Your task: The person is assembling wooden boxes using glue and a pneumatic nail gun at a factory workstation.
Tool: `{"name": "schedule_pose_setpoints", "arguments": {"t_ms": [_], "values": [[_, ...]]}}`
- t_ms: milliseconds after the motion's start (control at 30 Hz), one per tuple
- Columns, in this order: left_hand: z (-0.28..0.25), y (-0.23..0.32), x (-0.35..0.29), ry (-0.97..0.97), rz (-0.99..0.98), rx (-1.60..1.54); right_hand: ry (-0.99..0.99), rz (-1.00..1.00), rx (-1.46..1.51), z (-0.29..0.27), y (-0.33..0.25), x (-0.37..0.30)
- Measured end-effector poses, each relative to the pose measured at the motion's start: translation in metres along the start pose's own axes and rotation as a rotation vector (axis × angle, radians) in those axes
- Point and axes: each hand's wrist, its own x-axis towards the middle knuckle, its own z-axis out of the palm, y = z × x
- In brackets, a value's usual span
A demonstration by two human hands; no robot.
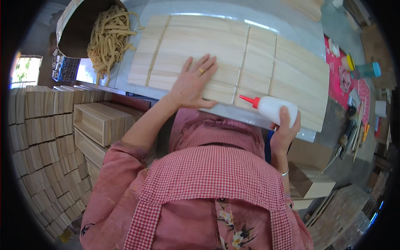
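Worktable point(266, 121): pale top, carrying a wide row of light wooden boards point(200, 46) laid side by side with thin strips standing in the seams. The near edges of the boards lie close to the table's front edge; a push toward the person could slide one off.

Stacks of small wooden boxes point(54, 125): piled to the left of the person, well apart from the hands. No concern noted at this point.

Tub of rubber bands point(110, 37): at the far left of the table, touching the board row's corner. Bands spill over its rim and could catch in wet glue.

Left hand point(192, 83): flat, fingers spread, palm pressed on the boards near the middle seam. It grips nothing. If the pressure lifts or shifts sideways, the boards could creep apart and the seam could open.

Right hand point(285, 131): closed around the base of a white glue bottle point(273, 108) with a red nozzle, held at the table's near edge, tip aimed left and level over the boards. Judgement: a squeeze at this angle risks a drip onto a board face rather than a seam, and glue could reach the left fingers.
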Motion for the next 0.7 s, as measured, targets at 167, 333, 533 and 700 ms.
{"name": "schedule_pose_setpoints", "arguments": {"t_ms": [167, 333, 533, 700], "values": [[-0.004, -0.002, 0.012, -0.005, 0.033, -0.035, 0.044, -0.107, 0.113, 0.011, -0.015, 0.03], [0.003, -0.018, 0.031, 0.032, 0.051, -0.021, 0.031, -0.164, 0.181, 0.048, -0.034, 0.053], [0.008, -0.023, 0.067, 0.035, 0.028, -0.068, -0.03, -0.219, 0.264, 0.126, -0.059, 0.085], [-0.011, -0.034, 0.04, 0.142, -0.066, -0.1, -0.093, -0.188, 0.199, 0.223, -0.056, 0.124]]}}
